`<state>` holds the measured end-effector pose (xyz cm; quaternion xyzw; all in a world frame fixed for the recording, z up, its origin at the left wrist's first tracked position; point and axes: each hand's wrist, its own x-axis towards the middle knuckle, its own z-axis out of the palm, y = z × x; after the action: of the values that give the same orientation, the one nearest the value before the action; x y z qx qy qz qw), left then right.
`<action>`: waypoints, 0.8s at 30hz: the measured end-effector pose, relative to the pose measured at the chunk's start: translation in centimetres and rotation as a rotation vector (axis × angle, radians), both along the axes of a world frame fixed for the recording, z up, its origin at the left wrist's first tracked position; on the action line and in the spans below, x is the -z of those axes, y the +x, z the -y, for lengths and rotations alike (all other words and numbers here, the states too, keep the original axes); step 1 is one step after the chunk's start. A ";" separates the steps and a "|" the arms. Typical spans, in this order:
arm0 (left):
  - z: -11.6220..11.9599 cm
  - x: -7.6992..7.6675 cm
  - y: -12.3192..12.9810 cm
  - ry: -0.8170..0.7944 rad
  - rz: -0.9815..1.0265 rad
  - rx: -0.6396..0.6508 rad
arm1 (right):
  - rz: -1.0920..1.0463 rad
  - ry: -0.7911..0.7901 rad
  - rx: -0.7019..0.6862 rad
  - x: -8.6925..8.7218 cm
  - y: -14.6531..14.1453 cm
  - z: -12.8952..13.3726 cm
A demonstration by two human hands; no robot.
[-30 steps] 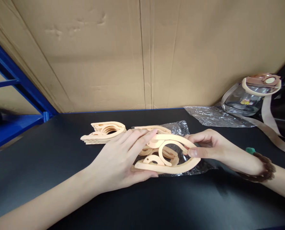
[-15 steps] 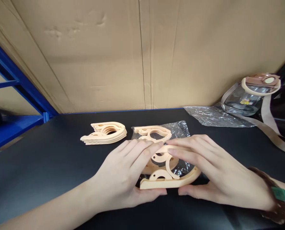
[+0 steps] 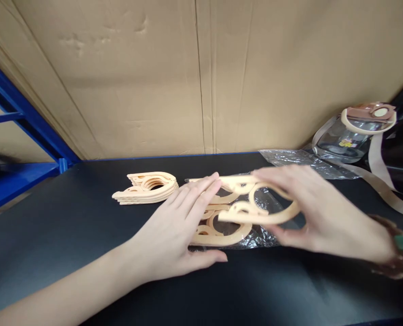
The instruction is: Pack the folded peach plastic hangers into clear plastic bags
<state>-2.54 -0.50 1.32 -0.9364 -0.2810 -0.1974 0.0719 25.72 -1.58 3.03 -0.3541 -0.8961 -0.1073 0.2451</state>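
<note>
My right hand [image 3: 320, 208] grips a beige folded clothes hanger [image 3: 272, 219] by its rounded right end, thumb below and fingers above. This hanger is raised over a clear plastic bag [image 3: 260, 240] and slightly blurred. Beneath it, more folded hangers [image 3: 237, 237] lie on or in the bag; I cannot tell which. My left hand [image 3: 184, 226] is open, fingers stretched out over the left ends of those hangers, thumb apart. Whether its fingertips touch the raised hanger is unclear. Left of the bag sits a neat stack of several matching hangers [image 3: 150, 194].
The black tabletop [image 3: 68, 253] backs onto a cardboard wall [image 3: 136, 90]. At the back right stand a clear bottle [image 3: 353, 145] with a long strap [image 3: 377, 181] and another flat plastic bag [image 3: 289, 160]. A blue metal frame [image 3: 35, 122] rises at the left.
My right hand has lifted the hanger up and away from the front edge, slightly to the right. My left hand has let go of it and moved slightly left and up.
</note>
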 end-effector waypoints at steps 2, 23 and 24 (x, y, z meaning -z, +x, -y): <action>-0.9 -0.3 -0.8 -0.070 -0.056 -0.002 | 0.009 -0.018 0.120 -1.1 1.7 -1.1; -2.3 0.8 -2.2 -0.457 -0.221 -0.063 | 0.018 -0.784 -0.071 -0.2 3.4 -2.7; -2.3 0.9 -2.2 -0.460 -0.220 -0.064 | -0.008 -0.793 -0.086 0.0 3.2 -2.7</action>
<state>-4.75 1.76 0.45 -0.9346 -0.3385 -0.0225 -0.1067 28.88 1.14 2.98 -0.3840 -0.8810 0.2588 0.0970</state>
